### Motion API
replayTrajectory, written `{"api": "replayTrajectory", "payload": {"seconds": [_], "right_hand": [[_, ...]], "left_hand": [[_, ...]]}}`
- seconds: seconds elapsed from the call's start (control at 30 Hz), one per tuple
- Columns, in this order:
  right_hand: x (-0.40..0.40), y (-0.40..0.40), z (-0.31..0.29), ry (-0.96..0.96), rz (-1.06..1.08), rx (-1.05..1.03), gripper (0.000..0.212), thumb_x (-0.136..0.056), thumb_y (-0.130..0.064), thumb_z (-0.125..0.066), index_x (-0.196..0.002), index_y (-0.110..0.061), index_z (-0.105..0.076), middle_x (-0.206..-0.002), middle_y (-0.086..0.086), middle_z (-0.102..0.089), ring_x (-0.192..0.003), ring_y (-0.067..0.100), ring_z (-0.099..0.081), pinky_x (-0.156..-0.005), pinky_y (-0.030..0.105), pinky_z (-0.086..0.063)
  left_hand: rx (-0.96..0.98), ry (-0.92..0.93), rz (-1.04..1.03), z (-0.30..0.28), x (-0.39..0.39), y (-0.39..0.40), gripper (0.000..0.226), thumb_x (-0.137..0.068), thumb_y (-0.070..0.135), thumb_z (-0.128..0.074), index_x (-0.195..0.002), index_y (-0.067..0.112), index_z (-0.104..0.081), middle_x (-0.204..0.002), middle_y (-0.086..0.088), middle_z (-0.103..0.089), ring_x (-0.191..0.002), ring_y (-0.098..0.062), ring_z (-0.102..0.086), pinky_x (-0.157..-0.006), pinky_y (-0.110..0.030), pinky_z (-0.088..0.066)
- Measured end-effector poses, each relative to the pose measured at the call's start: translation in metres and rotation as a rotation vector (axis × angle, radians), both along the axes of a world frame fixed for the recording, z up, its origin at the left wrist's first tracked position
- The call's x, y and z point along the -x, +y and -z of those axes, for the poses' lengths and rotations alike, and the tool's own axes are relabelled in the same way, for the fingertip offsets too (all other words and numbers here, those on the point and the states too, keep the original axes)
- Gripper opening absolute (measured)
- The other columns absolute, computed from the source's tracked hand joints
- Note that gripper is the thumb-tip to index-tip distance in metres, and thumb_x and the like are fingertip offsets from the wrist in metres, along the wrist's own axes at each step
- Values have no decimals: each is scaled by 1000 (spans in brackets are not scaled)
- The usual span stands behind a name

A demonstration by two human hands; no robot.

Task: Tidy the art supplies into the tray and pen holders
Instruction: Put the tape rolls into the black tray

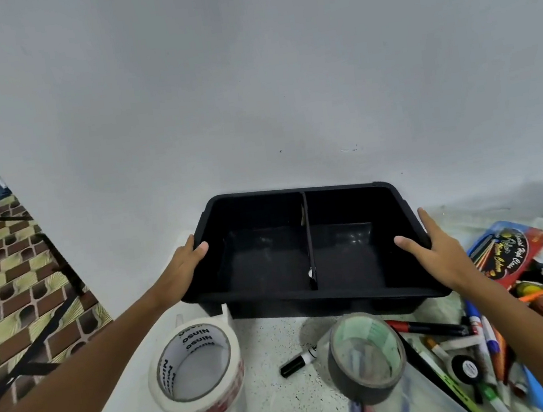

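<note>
Nearest me on the bench, the white tape (195,371) and grey tape (366,357) stand just before the tray (310,299); setting it down carelessly could knock them, I judge. My left hand (181,269) and right hand (442,252) clasp its side rims, thumbs hooked inside. Both compartments are empty. Markers (481,344) litter the right edge.

Left hand (181,267), right hand (436,246), arms outstretched, thumbs hooked

Left hand (181,267) and right hand (436,248) grip the black tray (310,299) — two tape rolls (197,371) nearby.
</note>
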State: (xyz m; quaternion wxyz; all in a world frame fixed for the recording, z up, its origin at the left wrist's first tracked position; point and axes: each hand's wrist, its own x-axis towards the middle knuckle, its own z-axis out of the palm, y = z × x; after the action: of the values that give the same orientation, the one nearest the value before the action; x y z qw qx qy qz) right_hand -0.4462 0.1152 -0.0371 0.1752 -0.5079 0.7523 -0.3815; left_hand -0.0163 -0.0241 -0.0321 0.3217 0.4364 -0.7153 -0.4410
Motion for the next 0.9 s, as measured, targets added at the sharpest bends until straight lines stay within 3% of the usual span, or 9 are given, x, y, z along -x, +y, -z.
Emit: {"api": "replayTrajectory", "payload": {"seconds": [0.07, 0.2, 0.33, 0.43, 0.5, 0.57, 0.63, 0.7, 0.9], "right_hand": [[2, 0, 0, 3, -21, -25, 70, -87, -58, -55, -147, -30, -32, -137, 5, -54, -123, 31, -52, -91, 34, -40], [5, -4, 2, 47, 22, -76, 76, -88, -60, -52, -148, -17, -36, -145, 8, -48, -131, 30, -45, -105, 42, -37], [-3, -3, -10, 316, 30, -206, 71, -90, -64, -41, -145, -20, -36, -137, 18, -49, -121, 39, -49, -94, 45, -41], [-19, 5, -25, 676, 40, -185, 68, -92, -61, -42, -146, -19, -36, -141, 16, -40, -127, 39, -40, -99, 50, -37], [-39, 14, -38, 715, -115, 48, 66, -91, -57, -47, -141, -14, -47, -136, 13, -48, -124, 35, -43, -98, 47, -37], [-61, 27, -50, 619, -398, 187, 66, -88, -58, -47, -137, -14, -52, -127, 8, -54, -117, 27, -50, -95, 39, -42], [-79, 42, -58, 608, -671, 147, 69, -87, -66, -46, -140, -22, -48, -127, 0, -52, -116, 17, -50, -94, 31, -44], [-91, 55, -58, 701, -850, 86, 78, -83, -76, -42, -144, -27, -43, -128, -4, -51, -114, 11, -48, -94, 28, -43], [-95, 78, -33, 865, -948, -24, 106, -65, -91, -42, -151, -32, -27, -140, -7, -39, -119, 12, -41, -98, 27, -37]], "left_hand": [[-24, -11, -9, -2, 2, -1, 54, -85, 62, -37, -91, 10, -50, -84, 1, -56, -81, -14, -54, -86, -44, -45], [-52, -52, -26, -1, 2, -4, 56, -80, 70, -34, -86, 16, -49, -82, 1, -55, -78, -14, -53, -86, -41, -45], [-87, -200, -10, -6, -2, -9, 43, -93, 61, -37, -109, 23, -52, -112, -5, -56, -110, -24, -55, -105, -47, -40], [-5, -445, -5, -16, -10, -4, 67, -81, 71, -41, -136, 32, -42, -142, -13, -35, -135, -31, -33, -115, -50, -26], [163, -477, -16, -29, -13, 14, 75, -77, 70, -45, -143, 37, -34, -148, -10, -29, -140, -27, -23, -116, -47, -21], [278, -445, 8, -46, -16, 39, 84, -72, 72, -51, -145, 34, -34, -144, -2, -39, -134, -19, -33, -110, -40, -31], [290, -410, 67, -62, -20, 71, 83, -67, 74, -56, -140, 38, -41, -134, 9, -51, -124, -10, -46, -97, -29, -41], [302, -414, 164, -71, -25, 105, 77, -65, 76, -59, -133, 44, -46, -128, 17, -55, -119, -1, -49, -89, -18, -41], [225, -728, 234, -60, -28, 162, 104, -55, 82, -62, -146, 44, -28, -143, 20, -25, -133, -2, -18, -110, -28, -23]]}}
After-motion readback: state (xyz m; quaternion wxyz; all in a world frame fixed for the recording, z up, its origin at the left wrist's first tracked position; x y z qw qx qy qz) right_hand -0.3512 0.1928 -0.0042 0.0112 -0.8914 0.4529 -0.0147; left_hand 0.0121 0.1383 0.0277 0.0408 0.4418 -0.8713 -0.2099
